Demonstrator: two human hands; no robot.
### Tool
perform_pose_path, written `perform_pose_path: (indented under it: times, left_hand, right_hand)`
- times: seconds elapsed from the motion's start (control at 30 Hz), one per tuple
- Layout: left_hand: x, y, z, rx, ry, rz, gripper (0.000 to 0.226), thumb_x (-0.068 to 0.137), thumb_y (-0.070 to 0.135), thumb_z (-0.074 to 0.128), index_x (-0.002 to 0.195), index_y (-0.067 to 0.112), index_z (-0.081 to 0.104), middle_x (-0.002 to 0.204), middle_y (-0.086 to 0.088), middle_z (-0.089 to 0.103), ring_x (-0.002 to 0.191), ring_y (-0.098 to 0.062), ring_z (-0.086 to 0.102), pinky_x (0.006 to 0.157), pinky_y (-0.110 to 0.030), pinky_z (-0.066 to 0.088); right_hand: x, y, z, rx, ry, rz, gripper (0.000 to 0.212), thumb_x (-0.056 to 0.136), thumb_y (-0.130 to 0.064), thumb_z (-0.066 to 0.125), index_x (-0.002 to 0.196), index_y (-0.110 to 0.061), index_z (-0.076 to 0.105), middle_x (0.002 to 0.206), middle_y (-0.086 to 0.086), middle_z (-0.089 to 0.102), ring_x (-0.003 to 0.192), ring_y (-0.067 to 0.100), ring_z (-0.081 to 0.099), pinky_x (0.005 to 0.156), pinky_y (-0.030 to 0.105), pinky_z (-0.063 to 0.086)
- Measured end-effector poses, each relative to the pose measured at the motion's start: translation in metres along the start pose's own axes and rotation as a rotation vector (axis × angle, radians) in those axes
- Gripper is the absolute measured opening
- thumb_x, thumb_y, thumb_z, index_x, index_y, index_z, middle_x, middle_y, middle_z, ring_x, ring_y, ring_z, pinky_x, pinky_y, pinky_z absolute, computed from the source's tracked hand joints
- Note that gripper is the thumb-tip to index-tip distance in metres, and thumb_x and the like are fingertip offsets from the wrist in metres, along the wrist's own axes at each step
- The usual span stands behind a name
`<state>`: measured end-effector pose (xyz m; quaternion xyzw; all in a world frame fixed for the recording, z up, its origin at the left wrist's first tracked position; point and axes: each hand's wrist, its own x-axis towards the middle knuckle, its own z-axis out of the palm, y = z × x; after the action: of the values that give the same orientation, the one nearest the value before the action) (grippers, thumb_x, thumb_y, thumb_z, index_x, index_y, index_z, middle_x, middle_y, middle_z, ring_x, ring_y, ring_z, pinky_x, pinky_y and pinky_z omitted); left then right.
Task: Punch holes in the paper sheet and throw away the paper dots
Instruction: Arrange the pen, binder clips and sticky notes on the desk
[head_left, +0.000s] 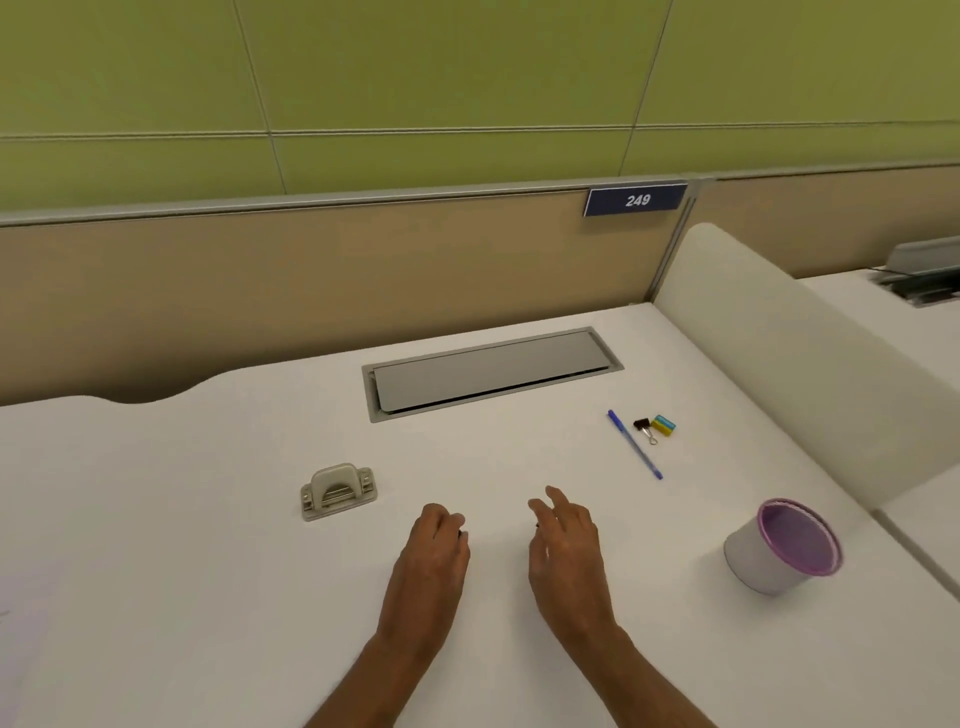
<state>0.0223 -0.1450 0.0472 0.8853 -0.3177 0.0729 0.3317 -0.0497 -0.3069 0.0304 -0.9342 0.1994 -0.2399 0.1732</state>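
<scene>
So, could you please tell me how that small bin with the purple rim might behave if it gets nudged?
The bin looks light and empty, so it would probably slide easily on the smooth desk. Being taller than wide, it might tip if pushed near its rim.

- One beige, grey-bodied metal hole punch (338, 491) is seen.
- One slim blue pen (634, 444) is counted.
- One black binder clip with wire handles (644, 429) is counted.
- One small yellow and blue block (663, 425) is seen; its kind cannot be told.
- One white cylindrical bin with a purple rim (784, 545) is counted.
- One grey rectangular cable hatch (491, 371) is seen.
- One blue number plate marked 249 (636, 199) is seen.
- Two bare hands are counted: one left hand (431, 558), one right hand (569, 556).
</scene>
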Motion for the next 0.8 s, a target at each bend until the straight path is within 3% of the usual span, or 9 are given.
perform_pose_path:
  times: [0.13,0.23,0.4,0.53,0.8]
  left_hand:
    - [0.038,0.035,0.038,-0.047,-0.014,0.030,0.024,0.084,0.000,0.074,0.105,0.010,0.069,0.098,0.003,0.059,0.073,-0.003,0.056,0.069,-0.006,0.039]
    - [0.066,0.060,0.071,-0.089,-0.034,0.028,0.021,0.090,0.003,0.069,0.110,0.010,0.068,0.103,0.004,0.058,0.079,-0.005,0.059,0.069,-0.008,0.042]
    - [0.106,0.093,0.120,-0.138,-0.032,0.033,0.023,0.093,0.006,0.066,0.116,0.011,0.068,0.107,0.004,0.060,0.089,-0.007,0.063,0.076,-0.013,0.050]
    - [0.123,0.105,0.146,-0.146,-0.044,0.021,0.024,0.093,0.007,0.067,0.117,0.011,0.068,0.108,0.003,0.062,0.093,-0.007,0.065,0.082,-0.011,0.048]
    - [0.140,0.102,0.174,-0.115,-0.043,0.045,0.028,0.088,0.005,0.073,0.116,0.012,0.069,0.105,0.004,0.063,0.091,-0.005,0.064,0.084,-0.011,0.048]
  right_hand:
    - [0.033,0.060,-0.015,0.012,0.058,0.144,0.040,0.082,0.009,0.067,0.118,-0.007,0.069,0.129,0.014,0.065,0.116,0.033,0.060,0.094,0.045,0.055]
    - [0.054,0.097,-0.018,0.054,0.092,0.289,0.038,0.087,0.006,0.064,0.123,-0.006,0.067,0.130,0.014,0.065,0.124,0.032,0.057,0.101,0.046,0.051]
    - [0.089,0.142,-0.021,0.120,0.200,0.406,0.034,0.088,0.008,0.064,0.119,-0.004,0.064,0.116,0.012,0.068,0.106,0.027,0.062,0.092,0.037,0.052]
    - [0.111,0.167,-0.017,0.146,0.266,0.491,0.031,0.087,0.009,0.064,0.115,-0.007,0.063,0.111,0.010,0.064,0.101,0.026,0.061,0.087,0.039,0.054]
    - [0.131,0.189,0.000,0.123,0.235,0.594,0.026,0.087,0.006,0.065,0.110,-0.007,0.066,0.108,0.011,0.064,0.096,0.028,0.063,0.086,0.043,0.056]
